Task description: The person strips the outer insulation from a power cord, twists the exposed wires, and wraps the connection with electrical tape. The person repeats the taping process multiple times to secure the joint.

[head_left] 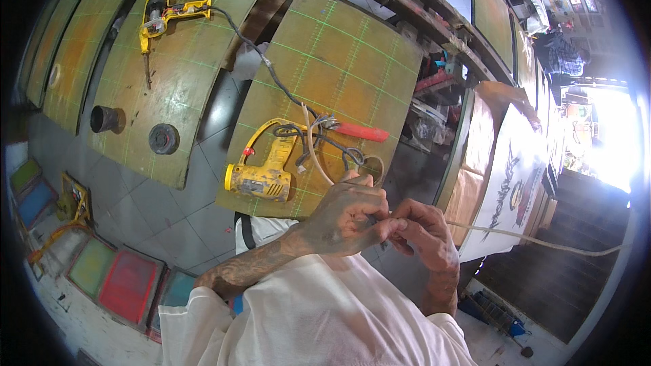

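Note:
My left hand (pixel 356 217) and my right hand (pixel 424 234) meet above the board's near edge, fingers pinched round the pale cord (pixel 569 247); the bit between the fingertips is hidden. The cord loops on the green-gridded board (pixel 352 61) beside a dark cable (pixel 261 54), a red-handled tool (pixel 359 130) and a scuffed yellow heat-gun housing (pixel 264 179). On the board to the left lies an opened yellow tool (pixel 163 17) with exposed innards, near a black cylinder (pixel 105 118) and a round dark part (pixel 163 139).
Gridded boards (pixel 74 68) form a row on dark rails (pixel 400 0). Colored screen frames (pixel 129 285) line the lower left over a tiled floor (pixel 156 210). At right are a printed white sheet (pixel 502 176), brown paper (pixel 475 135), checked cloth (pixel 566 54) and a bright doorway (pixel 610 129).

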The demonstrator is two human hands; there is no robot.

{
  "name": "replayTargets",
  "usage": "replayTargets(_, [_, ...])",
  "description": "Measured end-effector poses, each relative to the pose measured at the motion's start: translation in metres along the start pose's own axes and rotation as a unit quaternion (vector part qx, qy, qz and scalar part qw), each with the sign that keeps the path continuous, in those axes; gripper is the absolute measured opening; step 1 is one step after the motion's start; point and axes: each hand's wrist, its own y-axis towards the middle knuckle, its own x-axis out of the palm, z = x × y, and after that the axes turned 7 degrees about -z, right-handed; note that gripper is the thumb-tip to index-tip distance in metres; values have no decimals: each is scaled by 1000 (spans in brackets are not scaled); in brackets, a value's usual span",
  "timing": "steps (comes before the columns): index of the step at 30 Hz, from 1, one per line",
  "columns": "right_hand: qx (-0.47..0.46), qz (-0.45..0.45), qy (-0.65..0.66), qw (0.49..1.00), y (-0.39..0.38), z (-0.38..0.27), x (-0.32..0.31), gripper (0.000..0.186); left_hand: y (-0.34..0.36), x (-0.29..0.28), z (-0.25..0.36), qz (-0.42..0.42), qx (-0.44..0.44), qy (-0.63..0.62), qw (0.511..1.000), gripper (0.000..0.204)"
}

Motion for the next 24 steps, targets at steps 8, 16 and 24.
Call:
replayTargets(8, [15, -48, 343, 938, -10, 19, 9, 18, -13, -10, 12, -89, 29, -55, 994, 21])
replayTargets(16, [-6, 16, 303, 953, -23, 13, 13, 20, -15, -9, 16, -192, -90, -142, 967, 24])
replayTargets(24, [-217, 324, 161, 907, -66, 5, -63, 21, -29, -34, 19, -16, -240, -441, 865, 19])
